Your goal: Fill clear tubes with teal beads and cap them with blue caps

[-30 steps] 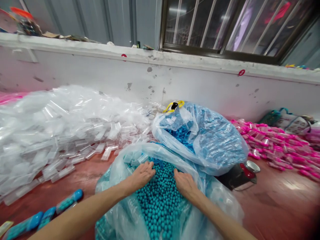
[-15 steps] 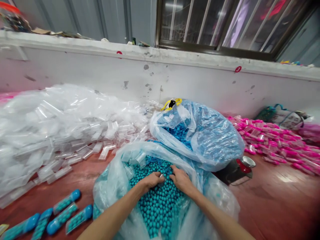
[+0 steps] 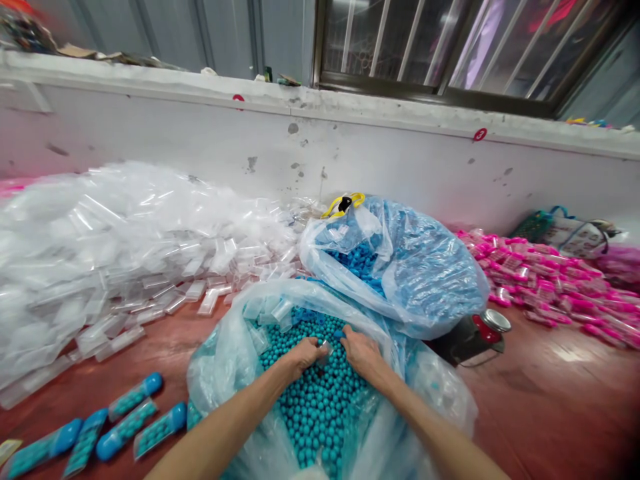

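Observation:
A big plastic bag [image 3: 225,360] full of turquoise beads [image 3: 320,413] stands open in front of me. Over the beads, my left hand [image 3: 303,355] is closed on a small clear plastic tube [image 3: 325,351], mostly hidden by the fingers. Just to its right, my right hand [image 3: 361,349] pinches a small blue cap [image 3: 340,334] at its fingertips. The two hands are slightly apart. Several clear tubes [image 3: 280,313] and some blue caps [image 3: 303,315] lie on the beads at the bag's far side.
Filled tubes with blue caps [image 3: 135,396] lie on the red floor [image 3: 545,407] at left. Behind them spreads a heap of clear tubes [image 3: 165,233]. A bag of blue caps [image 3: 430,267] touches the far side, with a red-and-black jar-like object [image 3: 483,333] beside it. Pink packages [image 3: 545,277] lie right.
The clear tube shows more at my left fingertips, and a blue cap is now visible in my right hand's fingers. Both hands stay over the beads.

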The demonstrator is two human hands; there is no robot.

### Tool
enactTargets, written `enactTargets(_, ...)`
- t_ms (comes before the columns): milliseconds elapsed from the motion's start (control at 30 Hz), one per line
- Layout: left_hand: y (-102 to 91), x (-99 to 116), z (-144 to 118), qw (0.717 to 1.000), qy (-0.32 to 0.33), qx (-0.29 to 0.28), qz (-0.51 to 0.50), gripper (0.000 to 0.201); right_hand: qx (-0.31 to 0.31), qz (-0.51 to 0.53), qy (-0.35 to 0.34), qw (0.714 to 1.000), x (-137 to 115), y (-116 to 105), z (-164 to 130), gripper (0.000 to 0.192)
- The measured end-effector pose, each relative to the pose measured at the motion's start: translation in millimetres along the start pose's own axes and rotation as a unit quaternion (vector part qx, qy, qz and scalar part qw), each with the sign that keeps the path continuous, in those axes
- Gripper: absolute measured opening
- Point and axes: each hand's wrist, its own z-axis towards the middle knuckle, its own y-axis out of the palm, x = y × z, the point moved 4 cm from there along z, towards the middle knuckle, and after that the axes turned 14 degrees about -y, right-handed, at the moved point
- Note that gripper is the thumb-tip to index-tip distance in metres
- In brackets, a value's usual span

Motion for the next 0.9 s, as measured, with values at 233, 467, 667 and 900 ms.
enactTargets(233, -2.0, 8.4, -17.3, 0.995, 0.083, -0.037, 0.05, 0.025, 0.026, 0.07, -0.033, 0.997, 1.7, 0.2, -3.1, 0.025)
enactTargets(467, -10.4, 25.1, -33.6, 0.952, 0.098, 0.084, 0.278, 0.031, 0.081, 0.144, -0.062, 0.984, 3.3, -1.0, -6.0, 0.02)
enactTargets(667, -28.5, 50.4, -65.0, 0.856, 0.082, 0.125, 0.496, 0.01, 0.098, 0.19, -0.079, 0.974, 5.1, 5.0, -4.5, 0.015)
enactTargets(900, 1.8, 52.5, -44.7, 0.796, 0.086, 0.173, 0.574, 0.031, 0.116, 0.217, -0.083, 0.966, 8.5, 6.8, -2.1, 0.014)
